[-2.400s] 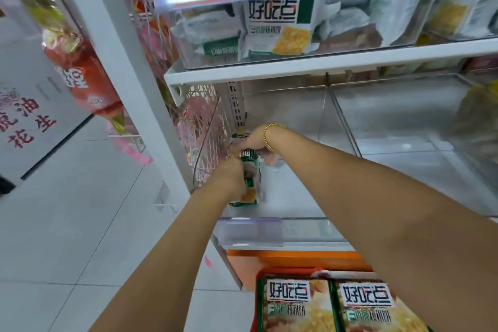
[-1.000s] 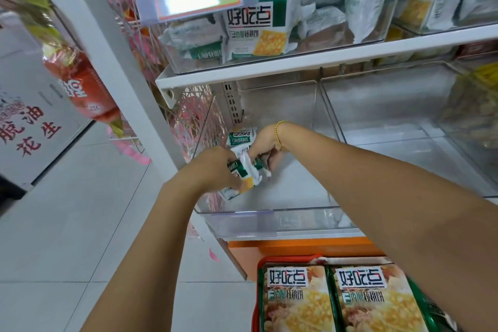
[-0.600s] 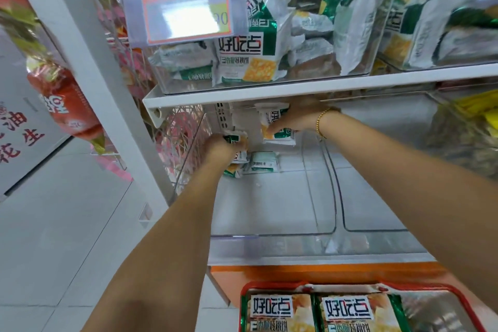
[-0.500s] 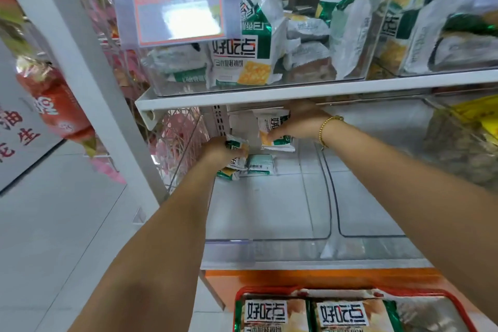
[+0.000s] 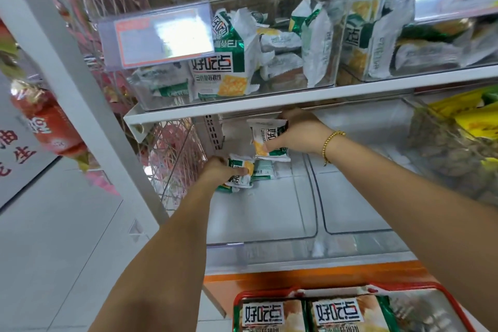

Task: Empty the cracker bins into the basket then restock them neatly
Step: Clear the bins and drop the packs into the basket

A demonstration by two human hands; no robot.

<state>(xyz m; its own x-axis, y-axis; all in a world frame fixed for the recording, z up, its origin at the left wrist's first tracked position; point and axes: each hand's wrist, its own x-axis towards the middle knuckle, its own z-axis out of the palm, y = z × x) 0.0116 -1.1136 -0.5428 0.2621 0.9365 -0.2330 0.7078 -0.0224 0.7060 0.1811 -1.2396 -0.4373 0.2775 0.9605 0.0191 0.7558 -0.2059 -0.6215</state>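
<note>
Both hands reach deep into a clear plastic bin [image 5: 269, 240] on the lower shelf. My left hand [image 5: 215, 170] grips a small white-and-green cracker packet [image 5: 239, 174] near the bin's back left corner. My right hand [image 5: 296, 135] holds another cracker packet [image 5: 265, 137] upright against the back wall. A third packet [image 5: 264, 171] lies flat on the bin floor between them. A red basket [image 5: 377, 288] at the bottom holds large cracker bags [image 5: 269, 315].
The neighbouring clear bin [image 5: 358, 226] to the right has a bare floor. An upper bin [image 5: 242, 67] holds several cracker packets behind a price tag [image 5: 159, 38]. Yellow snack bags [image 5: 469, 118] fill a bin at far right. A white shelf post [image 5: 89, 105] stands left.
Both hands carried packets from the bin's front to its back; my right hand stood its packet against the back wall and my left brought its packet down at the back left.
</note>
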